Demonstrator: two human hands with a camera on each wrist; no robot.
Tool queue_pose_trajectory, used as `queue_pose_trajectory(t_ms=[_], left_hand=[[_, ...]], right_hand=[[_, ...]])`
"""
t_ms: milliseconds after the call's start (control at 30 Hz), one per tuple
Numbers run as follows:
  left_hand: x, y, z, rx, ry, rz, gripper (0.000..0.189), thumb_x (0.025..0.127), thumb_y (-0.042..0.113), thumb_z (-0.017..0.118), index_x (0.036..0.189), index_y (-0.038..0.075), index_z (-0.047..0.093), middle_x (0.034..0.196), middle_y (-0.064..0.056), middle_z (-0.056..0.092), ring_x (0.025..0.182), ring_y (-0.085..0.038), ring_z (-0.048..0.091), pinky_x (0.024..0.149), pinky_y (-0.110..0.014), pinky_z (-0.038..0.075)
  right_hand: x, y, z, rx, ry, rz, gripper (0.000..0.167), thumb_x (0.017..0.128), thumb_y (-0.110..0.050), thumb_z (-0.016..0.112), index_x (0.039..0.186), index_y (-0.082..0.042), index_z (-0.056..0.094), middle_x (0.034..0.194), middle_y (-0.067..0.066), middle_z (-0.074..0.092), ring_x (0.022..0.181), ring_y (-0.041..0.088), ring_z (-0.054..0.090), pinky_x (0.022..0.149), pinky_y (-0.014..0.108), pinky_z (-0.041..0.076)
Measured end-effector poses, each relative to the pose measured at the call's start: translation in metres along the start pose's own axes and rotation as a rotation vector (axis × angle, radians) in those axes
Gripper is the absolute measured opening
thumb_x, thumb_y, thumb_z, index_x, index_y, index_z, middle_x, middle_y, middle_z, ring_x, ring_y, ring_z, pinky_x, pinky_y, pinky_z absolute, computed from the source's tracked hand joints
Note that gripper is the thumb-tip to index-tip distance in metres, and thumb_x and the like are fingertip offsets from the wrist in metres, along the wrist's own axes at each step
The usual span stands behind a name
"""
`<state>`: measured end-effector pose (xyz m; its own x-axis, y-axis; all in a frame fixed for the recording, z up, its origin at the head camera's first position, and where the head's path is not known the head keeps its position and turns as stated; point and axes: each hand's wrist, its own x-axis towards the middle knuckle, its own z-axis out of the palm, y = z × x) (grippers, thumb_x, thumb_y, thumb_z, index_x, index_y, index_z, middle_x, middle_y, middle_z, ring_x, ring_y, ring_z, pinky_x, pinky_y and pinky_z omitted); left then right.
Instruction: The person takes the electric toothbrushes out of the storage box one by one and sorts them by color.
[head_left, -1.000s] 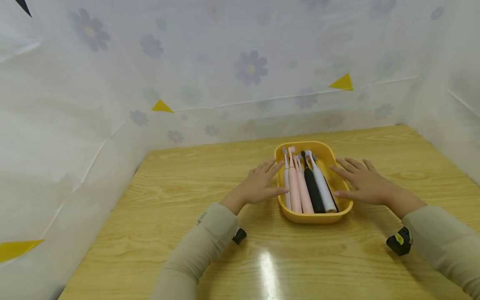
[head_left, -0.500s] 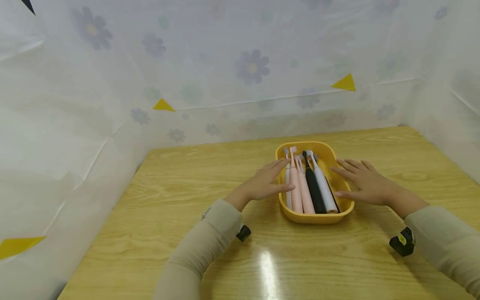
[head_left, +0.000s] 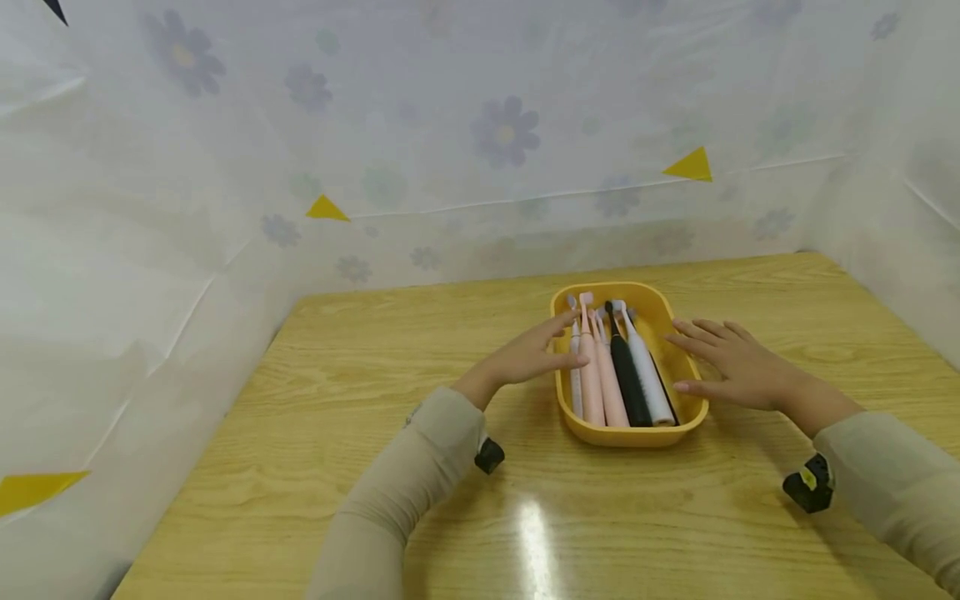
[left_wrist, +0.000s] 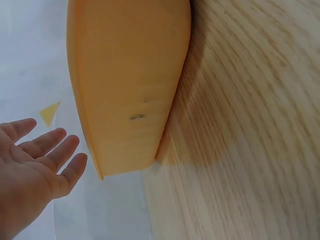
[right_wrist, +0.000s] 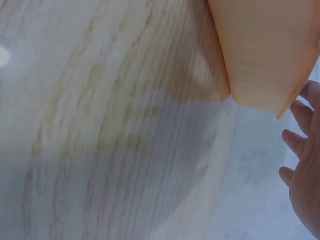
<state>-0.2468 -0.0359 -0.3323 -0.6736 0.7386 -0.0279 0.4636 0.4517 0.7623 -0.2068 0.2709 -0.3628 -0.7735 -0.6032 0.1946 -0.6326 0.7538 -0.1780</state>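
Note:
A yellow plastic bin (head_left: 633, 437) stands on the table with several electric toothbrushes lying lengthwise in it. Among them are a pink toothbrush (head_left: 591, 383), a black toothbrush (head_left: 630, 383) and a white toothbrush (head_left: 649, 375). My left hand (head_left: 528, 354) reaches over the left rim, its thumb and fingers extended above the leftmost toothbrushes. On the opposite side my right hand (head_left: 738, 367) hovers by the right rim with fingers spread. Neither hand grips anything. In the left wrist view the bin's outer wall (left_wrist: 130, 90) is beside the left hand's fingers (left_wrist: 70, 150).
The wooden table (head_left: 360, 400) reaches back to a white flowered sheet (head_left: 420, 142) that hangs behind and along both sides. Yellow triangles, such as one taped marker (head_left: 688, 164), mark the sheet. Dark wrist cameras hang under both sleeves.
My left hand has moved right and slightly up, its fingers now farther over the bin's left side. The right hand has barely shifted. The bin and toothbrushes stay put.

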Motion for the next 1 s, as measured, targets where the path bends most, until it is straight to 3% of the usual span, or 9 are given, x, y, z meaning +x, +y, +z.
queue_pose_trajectory(t_ms=[300, 700, 867, 1000], left_hand=[[0.001, 0.0, -0.003, -0.159, 0.015, -0.102, 0.07, 0.083, 0.033, 0.055, 0.139, 0.024, 0.013, 0.138, 0.0, 0.027, 0.12, -0.013, 0.03, 0.094, -0.034, 0.032], [0.006, 0.006, -0.002, -0.215, -0.003, -0.12, 0.069, 0.084, 0.028, 0.055, 0.139, 0.021, 0.014, 0.137, -0.007, 0.027, 0.119, -0.019, 0.033, 0.092, -0.034, 0.034], [0.011, 0.009, 0.0, -0.223, -0.012, -0.128, 0.066, 0.085, 0.027, 0.055, 0.138, 0.026, 0.016, 0.137, -0.005, 0.027, 0.12, -0.017, 0.032, 0.092, -0.034, 0.034], [0.015, 0.01, 0.001, -0.226, -0.008, -0.162, 0.066, 0.085, 0.03, 0.054, 0.139, 0.024, 0.016, 0.137, -0.005, 0.027, 0.122, -0.019, 0.029, 0.093, -0.036, 0.032]], right_hand=[[0.0, 0.0, 0.002, 0.024, -0.019, 0.04, 0.067, 0.079, -0.041, 0.057, 0.133, -0.008, 0.034, 0.138, 0.016, 0.024, 0.124, 0.037, 0.017, 0.097, 0.054, 0.004], [-0.004, 0.001, 0.002, 0.038, -0.042, 0.044, 0.067, 0.082, -0.04, 0.054, 0.136, -0.012, 0.026, 0.14, 0.015, 0.018, 0.124, 0.038, 0.014, 0.096, 0.056, -0.001], [-0.004, 0.002, 0.002, 0.04, -0.018, 0.05, 0.067, 0.08, -0.039, 0.056, 0.134, -0.009, 0.031, 0.139, 0.015, 0.021, 0.124, 0.037, 0.016, 0.096, 0.056, 0.002], [-0.003, 0.002, 0.002, 0.045, -0.014, 0.059, 0.067, 0.08, -0.04, 0.057, 0.133, -0.008, 0.032, 0.139, 0.014, 0.021, 0.124, 0.036, 0.017, 0.097, 0.055, 0.003]])
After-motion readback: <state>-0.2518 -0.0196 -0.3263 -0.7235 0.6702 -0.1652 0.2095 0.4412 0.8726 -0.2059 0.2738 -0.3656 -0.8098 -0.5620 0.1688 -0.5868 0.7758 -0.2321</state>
